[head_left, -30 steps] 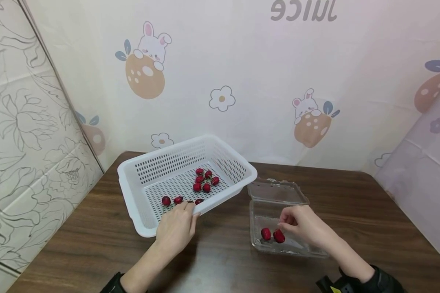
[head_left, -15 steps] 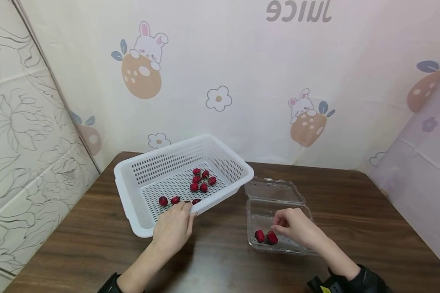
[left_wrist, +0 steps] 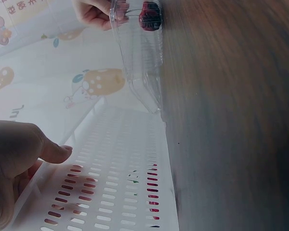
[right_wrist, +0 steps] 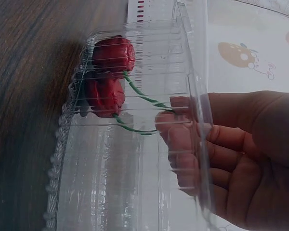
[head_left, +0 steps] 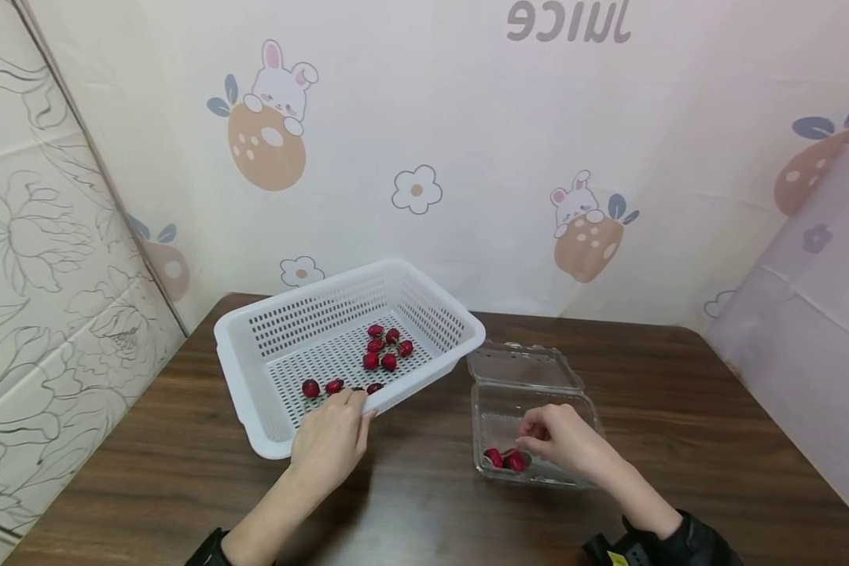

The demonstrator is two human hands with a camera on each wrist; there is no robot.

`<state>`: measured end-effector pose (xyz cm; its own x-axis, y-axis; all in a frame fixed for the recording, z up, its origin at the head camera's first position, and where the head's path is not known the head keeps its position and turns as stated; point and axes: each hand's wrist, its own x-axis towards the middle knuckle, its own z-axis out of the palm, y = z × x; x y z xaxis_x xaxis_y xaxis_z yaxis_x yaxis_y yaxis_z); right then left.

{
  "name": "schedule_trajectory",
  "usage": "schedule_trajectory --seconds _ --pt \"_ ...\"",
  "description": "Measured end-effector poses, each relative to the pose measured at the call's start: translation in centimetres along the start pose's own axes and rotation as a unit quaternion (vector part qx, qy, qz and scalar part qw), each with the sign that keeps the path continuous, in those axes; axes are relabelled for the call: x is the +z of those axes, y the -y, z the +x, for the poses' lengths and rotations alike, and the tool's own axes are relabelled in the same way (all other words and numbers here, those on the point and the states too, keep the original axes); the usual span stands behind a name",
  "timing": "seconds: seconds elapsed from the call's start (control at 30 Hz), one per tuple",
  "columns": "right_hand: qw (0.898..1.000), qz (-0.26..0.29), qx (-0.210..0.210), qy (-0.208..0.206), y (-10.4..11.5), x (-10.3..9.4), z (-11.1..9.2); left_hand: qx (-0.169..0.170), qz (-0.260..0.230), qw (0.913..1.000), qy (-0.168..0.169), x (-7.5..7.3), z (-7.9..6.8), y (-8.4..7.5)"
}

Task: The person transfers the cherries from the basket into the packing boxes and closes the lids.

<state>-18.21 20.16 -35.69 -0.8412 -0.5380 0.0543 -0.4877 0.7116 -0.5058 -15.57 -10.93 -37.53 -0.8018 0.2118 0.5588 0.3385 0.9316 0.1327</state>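
My left hand (head_left: 328,440) grips the near rim of a white perforated basket (head_left: 428,376), thumb outside and fingers over the edge. Several red cherries (head_left: 371,361) lie on the basket floor, and my left fingers partly hide some near the front wall. My right hand (head_left: 566,440) reaches into a clear plastic clamshell box (head_left: 523,368) whose lid is folded back. Thumb and forefinger pinch the green stems (right_wrist: 147,97) of a pair of red cherries (right_wrist: 113,55), which sit low by the box's front left corner.
The basket and the box stand side by side on a dark wood table (head_left: 424,503), the box on the right. A printed curtain (head_left: 424,118) hangs close behind the table, and more printed cloth closes in both sides.
The two cherries under my right hand have settled slightly lower in the box, and one has turned. My left hand keeps its grip on the basket. The head view has shifted slightly right.
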Motion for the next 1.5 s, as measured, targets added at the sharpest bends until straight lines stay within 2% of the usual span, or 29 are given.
schedule_trajectory --seconds 0.3,0.5,0.73,1.03,1.17,1.33,1.5 --pt "0.999 0.003 0.028 -0.025 -0.1 -0.4 -0.2 -0.003 -0.002 1.0 0.004 -0.1 -0.1 0.0" --pt "0.995 0.012 0.068 -0.071 -0.5 -1.7 -0.8 0.001 -0.001 1.0 0.001 -0.1 -0.1 0.0" --pt "0.982 -0.008 0.101 -0.16 -2.1 -2.8 -0.9 0.0 0.004 1.0 -0.002 -0.1 0.0 0.1" --pt "0.959 -0.024 0.153 -0.237 -4.9 -3.2 -0.8 0.003 -0.001 1.0 -0.008 -0.1 -0.1 0.0" --pt "0.954 -0.016 0.189 -0.231 -6.0 -3.2 -1.1 0.002 -0.003 1.0 -0.009 -0.1 -0.1 0.0" --pt "0.953 0.017 0.236 -0.189 -7.0 -3.0 -1.6 0.001 -0.004 1.0 -0.007 -0.1 -0.1 0.0" --pt "0.952 0.064 0.26 -0.147 -7.8 -2.9 -1.9 0.002 -0.004 1.0 -0.008 -0.1 0.0 -0.1"
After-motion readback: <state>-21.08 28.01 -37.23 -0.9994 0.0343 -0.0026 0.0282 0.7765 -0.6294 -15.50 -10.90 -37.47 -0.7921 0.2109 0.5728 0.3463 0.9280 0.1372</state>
